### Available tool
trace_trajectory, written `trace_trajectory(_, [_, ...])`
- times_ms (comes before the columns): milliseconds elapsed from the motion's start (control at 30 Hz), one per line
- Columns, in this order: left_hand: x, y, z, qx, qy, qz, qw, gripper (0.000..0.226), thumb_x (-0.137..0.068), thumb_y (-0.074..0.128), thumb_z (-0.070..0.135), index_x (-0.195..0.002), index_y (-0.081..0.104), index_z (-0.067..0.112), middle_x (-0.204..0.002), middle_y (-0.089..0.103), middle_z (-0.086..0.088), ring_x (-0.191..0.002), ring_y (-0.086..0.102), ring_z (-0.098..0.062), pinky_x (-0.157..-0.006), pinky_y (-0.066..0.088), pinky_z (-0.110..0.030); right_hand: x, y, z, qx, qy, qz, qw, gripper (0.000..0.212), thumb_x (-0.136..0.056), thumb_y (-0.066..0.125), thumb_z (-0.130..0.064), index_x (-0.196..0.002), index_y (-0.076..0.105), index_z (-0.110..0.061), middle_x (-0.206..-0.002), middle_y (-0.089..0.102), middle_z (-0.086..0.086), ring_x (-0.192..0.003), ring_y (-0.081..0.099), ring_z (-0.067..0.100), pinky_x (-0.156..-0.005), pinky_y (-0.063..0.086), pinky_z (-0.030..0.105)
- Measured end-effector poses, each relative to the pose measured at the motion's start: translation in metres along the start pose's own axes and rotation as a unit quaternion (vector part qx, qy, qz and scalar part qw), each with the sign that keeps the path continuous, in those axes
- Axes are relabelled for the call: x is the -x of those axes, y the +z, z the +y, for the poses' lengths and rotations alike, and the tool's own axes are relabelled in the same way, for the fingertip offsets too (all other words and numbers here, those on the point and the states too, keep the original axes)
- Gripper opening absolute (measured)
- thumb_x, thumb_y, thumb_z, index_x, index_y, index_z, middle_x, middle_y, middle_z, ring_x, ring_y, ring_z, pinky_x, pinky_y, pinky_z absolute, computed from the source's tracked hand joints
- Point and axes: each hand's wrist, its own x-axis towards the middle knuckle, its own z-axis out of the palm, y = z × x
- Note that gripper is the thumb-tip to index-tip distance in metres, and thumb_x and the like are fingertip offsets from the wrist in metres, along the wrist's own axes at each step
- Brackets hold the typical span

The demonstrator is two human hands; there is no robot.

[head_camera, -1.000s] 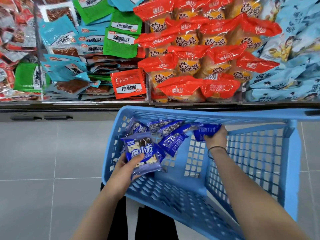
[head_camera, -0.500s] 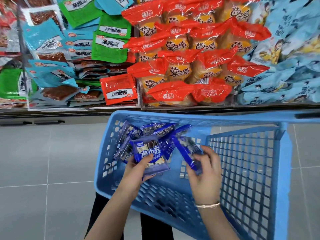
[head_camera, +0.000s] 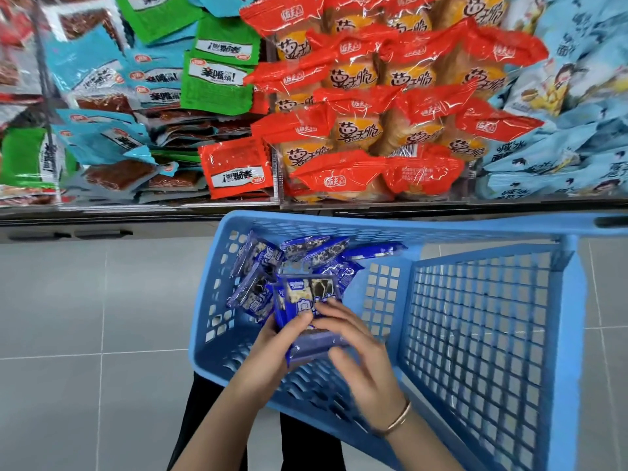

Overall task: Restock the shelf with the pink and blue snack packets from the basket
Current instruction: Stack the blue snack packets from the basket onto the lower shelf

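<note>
Packets fill this moment. The left grip (head_camera: 272, 355) is clenched around a small stack of blue packets (head_camera: 309, 295), thumb pressed across the front one. It holds them upright just above the near left part of the basket (head_camera: 373, 222), probably so that several can go to the shelf (head_camera: 136, 209) in one trip. The right grip (head_camera: 360, 355) meets the stack from the right, fingertips on its face. Blur hides whether it pinches a packet or only squares the pile, so I cannot tell its state. Most likely it is there to line the edges up so nothing slides out on the lift.

At least two packets are in the stack, and more may hide behind the front one. About six loose packets (head_camera: 302, 248), also blue, lie heaped in the basket's far left corner, overlapping and tilted against its wall. No pink packet shows anywhere in the basket. The basket sits tipped just below the shelf's front edge, which keeps the reach short. There is one basket, and one thin bracelet (head_camera: 401, 419) on the right wrist. The shelf above is crowded with red, green and pale blue bags. I could not pick out a matching dark blue row there.
</note>
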Motion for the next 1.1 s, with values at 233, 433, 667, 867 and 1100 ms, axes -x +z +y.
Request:
trace_trajectory(233, [0.008, -0.026, 0.011, 0.041, 0.028, 0.051, 0.997, 0.051, -0.065, 0.074, 0.016, -0.115, 0.061, 0.015, -0.103, 0.073, -0.008, -0.086, 0.072, -0.02, -0.068, 0.055, -0.031, -0.057, -0.029, 0.048, -0.192, 0.258, 0.318, 0.892, 0.011, -0.09, 0.058, -0.01, -0.083, 0.052, -0.016, -0.085, 0.059, -0.003, -0.084, 0.058, 0.013, -0.078, 0.05, 0.033])
trace_trajectory(433, [0.007, -0.044, 0.031, 0.065, 0.072, 0.091, 0.991, 0.054, -0.06, 0.07, 0.02, -0.114, 0.061, 0.013, -0.097, 0.075, -0.008, -0.08, 0.072, -0.019, -0.06, 0.056, -0.026, -0.124, -0.06, 0.097, -0.317, 0.438, 0.404, 0.738, 0.039, -0.088, 0.06, -0.037, -0.119, 0.051, -0.014, -0.133, 0.049, 0.018, -0.118, 0.054, 0.027, -0.097, 0.046, 0.04])
trace_trajectory(667, [0.002, -0.052, 0.032, 0.035, 0.071, 0.075, 0.994, 0.051, -0.064, 0.069, 0.019, -0.114, 0.06, 0.015, -0.1, 0.074, -0.006, -0.084, 0.072, -0.017, -0.061, 0.055, -0.022, -0.151, -0.055, 0.119, -0.329, 0.435, 0.458, 0.702, 0.041, -0.087, 0.059, -0.034, -0.12, 0.051, -0.011, -0.106, 0.058, 0.006, -0.073, 0.054, 0.015, -0.08, 0.051, 0.032])
trace_trajectory(867, [0.001, -0.051, 0.033, 0.043, 0.065, 0.075, 0.994, 0.052, -0.067, 0.072, 0.015, -0.117, 0.058, 0.016, -0.103, 0.074, -0.006, -0.088, 0.072, -0.019, -0.063, 0.057, -0.024, -0.144, -0.058, 0.127, -0.366, 0.382, 0.459, 0.714, 0.03, -0.088, 0.063, -0.026, -0.112, 0.049, -0.011, -0.089, 0.058, 0.006, -0.07, 0.06, 0.017, -0.067, 0.053, 0.026])
trace_trajectory(1100, [0.015, -0.046, 0.035, 0.068, 0.069, 0.079, 0.992, 0.052, -0.065, 0.065, 0.022, -0.117, 0.058, 0.015, -0.103, 0.074, -0.007, -0.084, 0.072, -0.018, -0.062, 0.057, -0.024, -0.096, -0.058, 0.111, -0.36, 0.399, 0.467, 0.702, 0.04, -0.095, 0.047, -0.005, -0.134, 0.042, 0.0, -0.128, 0.054, 0.023, -0.104, 0.06, 0.031, -0.088, 0.054, 0.038])
